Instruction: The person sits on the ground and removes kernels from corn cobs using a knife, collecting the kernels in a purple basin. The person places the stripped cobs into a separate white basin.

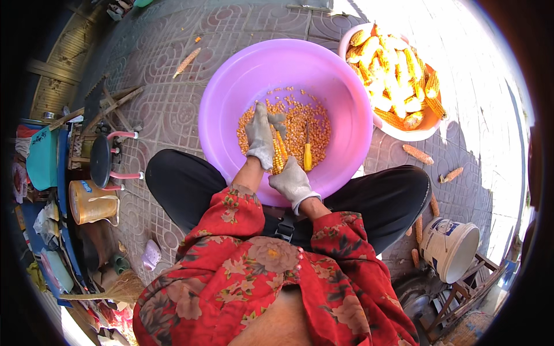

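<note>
A large purple plastic basin [229, 82] stands between my bent knees, with loose corn kernels [298, 116] over its bottom. My left hand [261, 134], in a grey work glove, grips the far part of a partly shelled corn cob [278, 153]. My right hand [294, 181], gloved too, closes round the cob's near end. Some rows on the cob still bear yellow kernels. Just right of the cob, a screwdriver [307, 156] with a yellow handle lies on the kernels, its shaft pointing away from me.
At the upper right, a pink basin [344, 45] is heaped with corn ears [391, 78]. Bare cobs [417, 154] lie on the paving. A white bucket [450, 250] lies tipped at the right. A small stool [100, 161], a yellowish bucket [93, 202] and a straw broom [123, 287] are at the left.
</note>
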A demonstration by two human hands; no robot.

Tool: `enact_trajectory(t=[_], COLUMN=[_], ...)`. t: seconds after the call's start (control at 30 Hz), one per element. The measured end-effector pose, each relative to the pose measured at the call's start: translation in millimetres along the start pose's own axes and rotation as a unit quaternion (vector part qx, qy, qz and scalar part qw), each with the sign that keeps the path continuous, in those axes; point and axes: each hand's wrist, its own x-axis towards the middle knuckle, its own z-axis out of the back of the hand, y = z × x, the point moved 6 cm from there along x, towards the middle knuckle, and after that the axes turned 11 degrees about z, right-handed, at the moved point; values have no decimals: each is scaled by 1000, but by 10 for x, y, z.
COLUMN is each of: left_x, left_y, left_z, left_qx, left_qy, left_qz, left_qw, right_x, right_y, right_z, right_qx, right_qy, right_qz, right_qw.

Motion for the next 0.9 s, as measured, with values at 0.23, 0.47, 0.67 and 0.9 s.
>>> enact_trajectory(t=[0.23, 0.47, 0.67, 0.9], left_x=[207, 203, 217, 499], left_y=[-16, 229, 21, 517], left_z=[140, 126, 184, 281], left_qx=[62, -11, 77, 71], left_qy=[64, -28, 32, -48], left_qz=[-44, -17, -56, 30], left_qw=[995, 999, 995, 996], right_x=[-16, -32, -52, 134], right_y=[64, 80, 106, -44], right_z=[-157, 90, -97, 59], right_qx=[239, -10, 198, -100], right_qy=[166, 1, 131, -23], right_qz=[9, 7, 2, 47], right_qw=[957, 1000, 971, 994])
